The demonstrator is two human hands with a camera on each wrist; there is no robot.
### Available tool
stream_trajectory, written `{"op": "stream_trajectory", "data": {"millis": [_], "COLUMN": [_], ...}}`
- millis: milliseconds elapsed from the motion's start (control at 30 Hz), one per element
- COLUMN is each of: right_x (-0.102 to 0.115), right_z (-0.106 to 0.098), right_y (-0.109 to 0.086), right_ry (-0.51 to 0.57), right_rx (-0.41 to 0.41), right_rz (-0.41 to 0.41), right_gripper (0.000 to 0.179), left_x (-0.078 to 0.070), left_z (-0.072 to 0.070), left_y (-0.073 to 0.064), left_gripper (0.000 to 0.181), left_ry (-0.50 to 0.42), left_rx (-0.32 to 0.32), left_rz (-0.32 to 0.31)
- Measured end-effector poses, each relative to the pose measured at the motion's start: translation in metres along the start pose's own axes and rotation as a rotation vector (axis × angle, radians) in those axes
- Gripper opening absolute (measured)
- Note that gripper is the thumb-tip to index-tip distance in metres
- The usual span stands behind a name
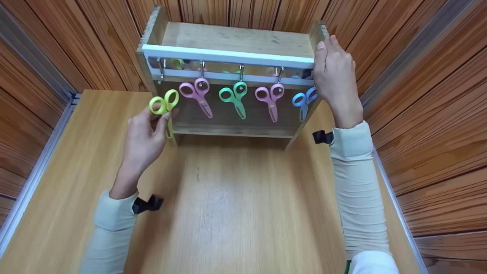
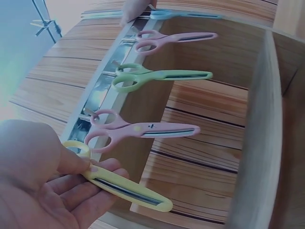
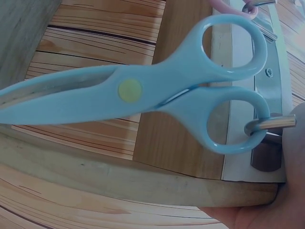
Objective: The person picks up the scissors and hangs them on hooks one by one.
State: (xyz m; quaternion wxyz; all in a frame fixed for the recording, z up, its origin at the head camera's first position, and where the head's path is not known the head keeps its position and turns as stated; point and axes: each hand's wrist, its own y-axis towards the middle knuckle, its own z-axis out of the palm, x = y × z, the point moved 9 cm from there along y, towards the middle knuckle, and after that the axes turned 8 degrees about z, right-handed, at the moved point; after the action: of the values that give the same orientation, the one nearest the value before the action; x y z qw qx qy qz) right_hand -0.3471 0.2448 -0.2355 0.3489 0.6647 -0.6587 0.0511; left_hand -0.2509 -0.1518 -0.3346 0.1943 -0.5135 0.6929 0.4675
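Observation:
My left hand pinches a pair of yellow scissors near its handles, thumb on top, blades pointing down in the head view. It is held just below the leftmost hook of a wooden rack. My right hand grips the rack's right side at the top corner. From the other hooks hang pink scissors, green scissors, a second pink pair and blue scissors. One handle loop of the blue pair is over its hook, close beside my right hand.
A white metal hook rail with a mirror-like strip runs along the rack's front. The rack stands at the back of a wooden table. Wood-plank panels with metal edges enclose the table on the left, right and back.

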Motion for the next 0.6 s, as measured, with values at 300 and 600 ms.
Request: {"op": "stream_trajectory", "data": {"millis": [300,600], "right_x": [-0.004,-0.003], "right_z": [-0.002,0.001], "right_y": [-0.002,-0.001], "right_ry": [-0.011,-0.022], "right_rx": [0.003,0.017], "right_rz": [0.016,0.026], "right_gripper": [0.063,0.064], "left_x": [0.001,0.022], "left_z": [-0.012,-0.014], "left_y": [0.016,0.025], "left_gripper": [0.029,0.024], "left_ry": [-0.074,-0.240], "left_rx": [0.035,0.049], "left_rz": [-0.005,-0.063]}}
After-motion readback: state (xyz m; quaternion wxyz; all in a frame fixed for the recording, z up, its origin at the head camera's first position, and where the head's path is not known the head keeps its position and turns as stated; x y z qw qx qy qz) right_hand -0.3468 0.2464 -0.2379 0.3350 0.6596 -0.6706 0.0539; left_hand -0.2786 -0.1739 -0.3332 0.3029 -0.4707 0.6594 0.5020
